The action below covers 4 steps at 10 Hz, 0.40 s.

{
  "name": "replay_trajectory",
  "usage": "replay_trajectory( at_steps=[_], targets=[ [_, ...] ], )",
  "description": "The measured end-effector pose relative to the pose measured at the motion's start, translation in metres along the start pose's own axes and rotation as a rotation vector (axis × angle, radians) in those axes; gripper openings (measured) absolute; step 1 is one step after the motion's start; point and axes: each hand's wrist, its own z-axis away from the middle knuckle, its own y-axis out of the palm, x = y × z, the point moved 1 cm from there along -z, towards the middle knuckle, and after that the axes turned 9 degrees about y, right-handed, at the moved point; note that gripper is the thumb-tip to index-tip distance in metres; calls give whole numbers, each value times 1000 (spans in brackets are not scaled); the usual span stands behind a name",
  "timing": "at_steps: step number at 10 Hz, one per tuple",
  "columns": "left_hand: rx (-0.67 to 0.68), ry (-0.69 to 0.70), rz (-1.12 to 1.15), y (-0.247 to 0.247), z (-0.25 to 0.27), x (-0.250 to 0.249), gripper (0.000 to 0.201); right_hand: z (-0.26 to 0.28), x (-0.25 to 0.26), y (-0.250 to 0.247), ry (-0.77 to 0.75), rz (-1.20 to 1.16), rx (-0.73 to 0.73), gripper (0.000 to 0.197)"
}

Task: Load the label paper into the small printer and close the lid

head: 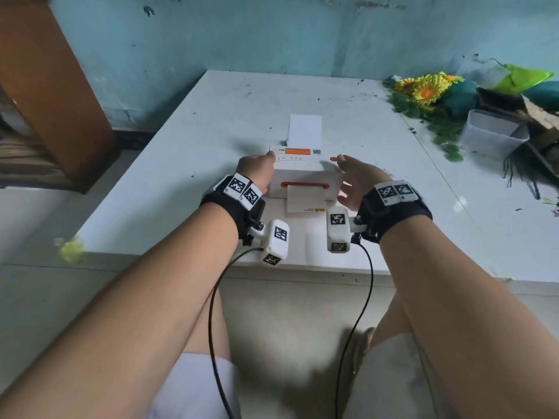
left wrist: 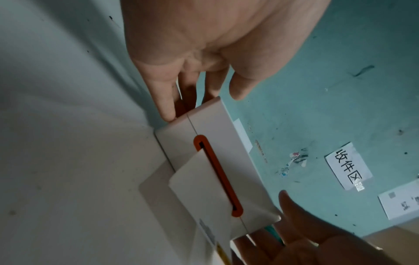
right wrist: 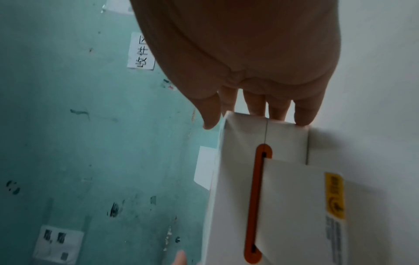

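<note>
- Flanking the small printer (head: 305, 176) near the middle of the white table (head: 187, 146), toward its near edge: left hand (head: 257, 173) and right hand (head: 360, 182).
- Left fingers (left wrist: 165, 100) straight, close together, tips touching the printer's left end; thumb over the top edge.
- Right fingers (right wrist: 303, 113) straight, slightly spread, tips at the right end wall; actual contact hard to tell.
- Boxy, smooth white plastic casing, lid (head: 298, 155) down, thin seam across the front.
- Orange-rimmed rounded slot (left wrist: 217, 177) with flat matte label paper (head: 304, 199) sticking out onto the tabletop.
- Glossy, speckled table surface.
</note>
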Motion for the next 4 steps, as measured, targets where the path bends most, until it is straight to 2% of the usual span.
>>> replay_trajectory(
  at_steps=[1,2,3,4],
  targets=[
    [20,-32,71,-3,2,-3,20,7,5,-6,-14,75,1,35],
    [-35,79,-16,-2,9,-5,8,14,7,-1,-152,312,-117,51],
    [-110,215,-157,2,20,-6,30,26,2,8,-383,624,-289,49],
    [-163,270,-253,0,25,-2,35,35,-6,6,-454,678,-276,57]
  ],
)
